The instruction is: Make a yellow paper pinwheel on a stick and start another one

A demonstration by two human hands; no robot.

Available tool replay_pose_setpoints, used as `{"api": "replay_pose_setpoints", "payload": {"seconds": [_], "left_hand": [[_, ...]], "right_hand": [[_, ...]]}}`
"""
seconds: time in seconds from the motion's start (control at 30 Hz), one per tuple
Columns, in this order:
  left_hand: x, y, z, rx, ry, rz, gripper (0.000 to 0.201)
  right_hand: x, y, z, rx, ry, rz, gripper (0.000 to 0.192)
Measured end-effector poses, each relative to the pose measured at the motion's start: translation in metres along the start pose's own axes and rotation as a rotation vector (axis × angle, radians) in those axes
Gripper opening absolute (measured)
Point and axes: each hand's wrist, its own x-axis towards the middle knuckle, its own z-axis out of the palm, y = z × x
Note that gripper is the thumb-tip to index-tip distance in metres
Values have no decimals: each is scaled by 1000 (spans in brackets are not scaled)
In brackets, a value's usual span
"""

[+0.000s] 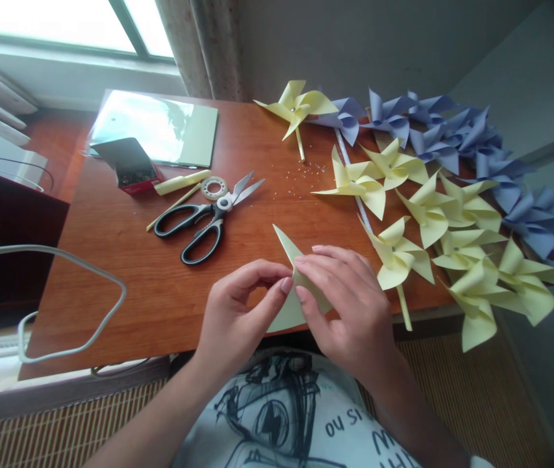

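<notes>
A sheet of pale yellow paper (287, 316) is between my hands at the table's front edge, with one pointed corner standing up. My left hand (247, 305) pinches the paper near its middle between thumb and forefinger. From the other side, my right hand (342, 299) grips the same paper, its fingers laid over the top and its thumb below. Part of the paper is hidden behind my fingers. Beyond my left hand lie scissors (223, 205) with black and grey handles, their blades apart.
Several yellow pinwheels (398, 252) and blue pinwheels (476, 130) cover the table's right side. At the left are a roll of tape (214, 188), a rolled yellow paper (182, 182), a small open box (135, 179) and a plastic-covered paper pack (201, 136). A white cable (111, 279) loops over the left edge.
</notes>
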Motion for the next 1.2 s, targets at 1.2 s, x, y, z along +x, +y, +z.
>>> {"api": "replay_pose_setpoints", "payload": {"seconds": [1.2], "left_hand": [[4,-7,-15,16,4,-119,20]], "right_hand": [[-7,22,6,767,105,623,12]]}}
